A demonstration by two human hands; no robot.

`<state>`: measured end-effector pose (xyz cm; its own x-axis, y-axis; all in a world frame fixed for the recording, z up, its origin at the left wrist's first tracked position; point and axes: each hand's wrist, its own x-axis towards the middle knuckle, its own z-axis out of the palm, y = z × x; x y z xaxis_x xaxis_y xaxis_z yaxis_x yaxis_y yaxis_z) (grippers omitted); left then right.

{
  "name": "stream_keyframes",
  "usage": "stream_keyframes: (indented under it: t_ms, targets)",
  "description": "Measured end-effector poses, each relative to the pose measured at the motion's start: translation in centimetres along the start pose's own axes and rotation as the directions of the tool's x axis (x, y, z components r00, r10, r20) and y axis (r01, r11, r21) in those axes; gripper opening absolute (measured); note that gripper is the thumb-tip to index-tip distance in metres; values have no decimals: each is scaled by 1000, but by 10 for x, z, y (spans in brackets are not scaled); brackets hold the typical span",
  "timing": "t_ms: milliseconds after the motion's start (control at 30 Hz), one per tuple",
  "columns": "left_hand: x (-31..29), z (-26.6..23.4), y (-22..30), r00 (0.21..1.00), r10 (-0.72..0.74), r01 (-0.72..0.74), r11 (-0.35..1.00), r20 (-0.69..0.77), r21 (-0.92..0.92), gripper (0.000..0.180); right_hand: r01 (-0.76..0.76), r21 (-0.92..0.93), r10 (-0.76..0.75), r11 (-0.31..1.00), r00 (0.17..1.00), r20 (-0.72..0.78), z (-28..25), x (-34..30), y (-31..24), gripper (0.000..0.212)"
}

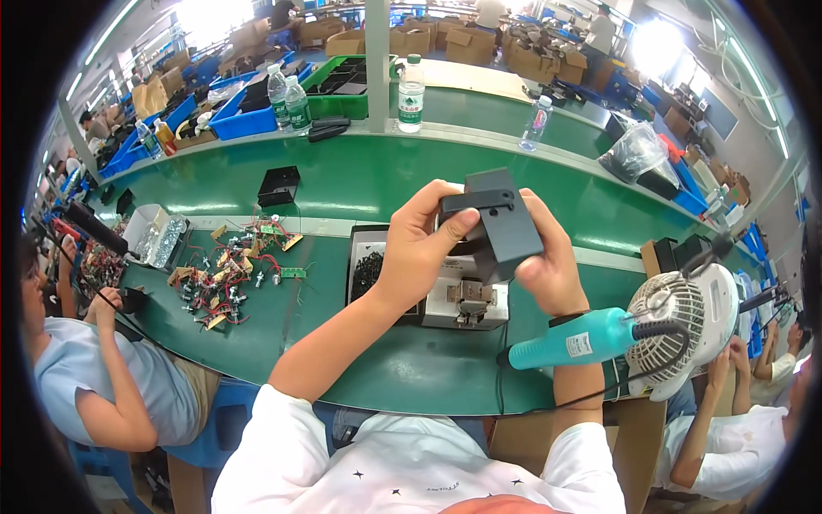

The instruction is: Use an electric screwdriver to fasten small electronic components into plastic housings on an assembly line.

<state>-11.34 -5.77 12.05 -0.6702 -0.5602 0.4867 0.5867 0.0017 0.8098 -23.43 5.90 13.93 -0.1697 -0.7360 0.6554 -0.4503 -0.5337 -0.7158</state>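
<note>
Above the bench I hold up a dark grey box-shaped plastic casing with both hands. My left hand is closed round its left side. The left thumb presses on a narrow black strip-shaped part lying across the casing's face, with small dark holes near it. My right hand grips the right side, its fingers mostly hidden behind the casing and its thumb at the lower edge. A teal electric screwdriver hangs across my right forearm. Beneath the hands stands a screw feeder, beside a tray of small black parts.
Wired circuit boards lie heaped at left, near a box of small metal parts. Another black casing sits farther back. A white fan stands at right. Bottles line the ledge. Co-workers sit on both sides.
</note>
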Motion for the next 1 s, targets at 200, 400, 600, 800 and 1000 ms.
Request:
stream_keyframes:
  t_ms: [200,400,600,800,1000]
  targets:
    - [-4,-3,8,999,29,-17,969,45,-248,5,-303,-104,307,947,951,31,0,-12,-4,50]
    - [-7,-7,20,987,-142,152,978,77,-141,6,37,-201,-27,979,998,51,-1,-8,9,40]
    - [-8,-5,24,989,-144,146,981,24,-129,6,159,-469,-121,869,986,110,2,-10,8,33]
    - [-14,2,27,999,-41,43,968,16,-245,5,264,-487,-242,833,964,108,4,-11,-2,29]
    - [-15,0,26,994,15,16,963,112,-269,6,295,-509,-282,809,954,104,3,-13,-11,25]
